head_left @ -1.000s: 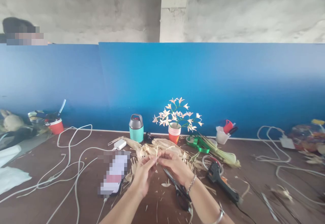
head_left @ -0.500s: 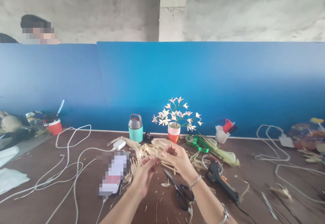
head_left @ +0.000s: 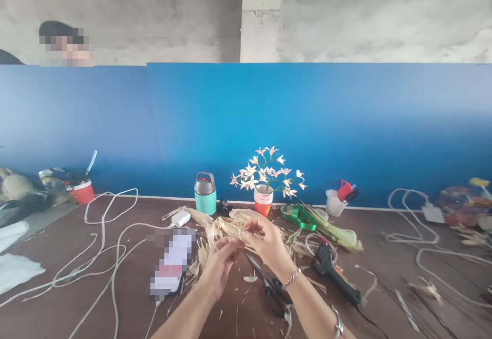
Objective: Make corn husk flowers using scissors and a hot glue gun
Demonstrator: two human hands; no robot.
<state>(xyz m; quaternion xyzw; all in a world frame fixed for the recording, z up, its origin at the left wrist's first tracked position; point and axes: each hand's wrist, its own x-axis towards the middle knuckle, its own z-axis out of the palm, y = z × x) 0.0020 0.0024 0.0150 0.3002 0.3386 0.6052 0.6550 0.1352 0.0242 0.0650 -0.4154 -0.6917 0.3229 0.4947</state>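
Note:
My left hand (head_left: pixel 223 259) is closed in a pinch, thumb and forefinger together, low over the middle of the table. Just to its right, my right hand (head_left: pixel 265 241) also pinches, its fingertips close to the left ones. Whatever is between the fingers is too small to make out against the pale dried corn husks (head_left: pixel 215 226) behind. Black-handled scissors (head_left: pixel 274 295) lie under my right wrist, blades pointing away. Beyond the husks, stacked paper cups (head_left: pixel 263 203) hold a spray of pale flowers (head_left: pixel 265 172) on green stems.
A black glue gun (head_left: pixel 334 275) lies right of my right arm, with green ribbon (head_left: pixel 302 217) and a husk bundle (head_left: pixel 342 234) behind. A phone (head_left: pixel 172 262), white cables (head_left: pixel 115 257) and a teal flask (head_left: pixel 205 195) are leftward. A blue partition (head_left: pixel 307 123) edges the table; a person (head_left: pixel 63 44) is beyond.
My right hand has shifted slightly left, with its wrist a little higher. My left hand stays almost in place. The person behind the partition has moved a bit to the right.

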